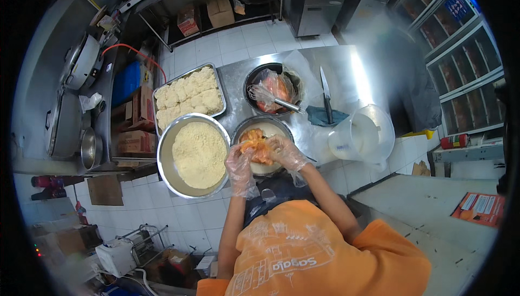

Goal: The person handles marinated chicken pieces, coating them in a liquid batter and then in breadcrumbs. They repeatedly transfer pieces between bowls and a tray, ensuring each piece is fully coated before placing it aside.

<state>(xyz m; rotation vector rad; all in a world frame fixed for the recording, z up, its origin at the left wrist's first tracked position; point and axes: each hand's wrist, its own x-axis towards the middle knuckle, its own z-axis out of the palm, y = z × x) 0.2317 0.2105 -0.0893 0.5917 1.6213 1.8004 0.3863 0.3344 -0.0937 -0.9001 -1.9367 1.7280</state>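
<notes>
Both my hands wear clear plastic gloves and meet over a dark bowl [236, 138] of pale, milky liquid. Between them is a piece of orange, marinated raw meat [258, 148], perhaps chicken. My left hand [240, 167] pinches its left side near the bowl's rim, and my right hand [287, 153] has its fingers closed on the right side. More orange pieces seem to lie in the liquid just below. Left of my hands stands a wide steel bowl [164, 158] of pale yellow crumbs. Behind it, a metal tray [221, 86] carries rows of crumb-coated pieces.
A black bowl [252, 74] at the back holds a plastic bag of orange meat and a whisk [276, 99]. To the right are a knife [326, 95], a dark green cloth [319, 116] and a large translucent jug [363, 136]. All stand on a steel table [341, 60].
</notes>
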